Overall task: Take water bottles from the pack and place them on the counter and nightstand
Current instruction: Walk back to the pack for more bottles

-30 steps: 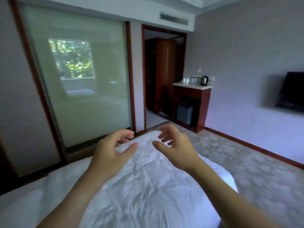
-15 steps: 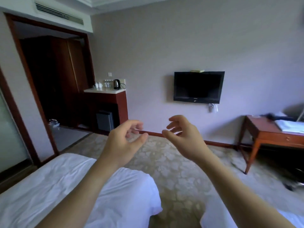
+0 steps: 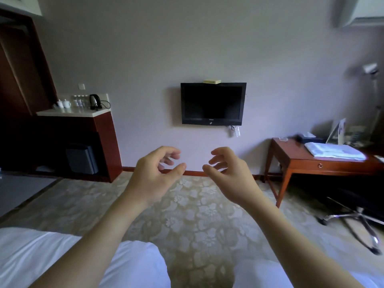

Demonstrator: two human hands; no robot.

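My left hand (image 3: pixel 153 175) and my right hand (image 3: pixel 228 175) are raised side by side in front of me, fingers loosely curled, holding nothing. Far off at the left stands the white-topped counter (image 3: pixel 83 112) on a dark red cabinet. Small water bottles (image 3: pixel 80 101) stand at its back beside a black kettle (image 3: pixel 94 101) and white cups (image 3: pixel 64 103). No bottle pack and no nightstand are in view.
Two white beds (image 3: pixel 41 256) fill the bottom edge with a carpeted gap (image 3: pixel 197 235) between them. A wall television (image 3: pixel 213 103) hangs straight ahead. A wooden desk (image 3: pixel 324 161) with papers and an office chair base (image 3: pixel 357 221) stand at the right.
My view has swung right, from the glass panel and doorway to the television wall and desk. Both hands stayed raised and empty in front of me.
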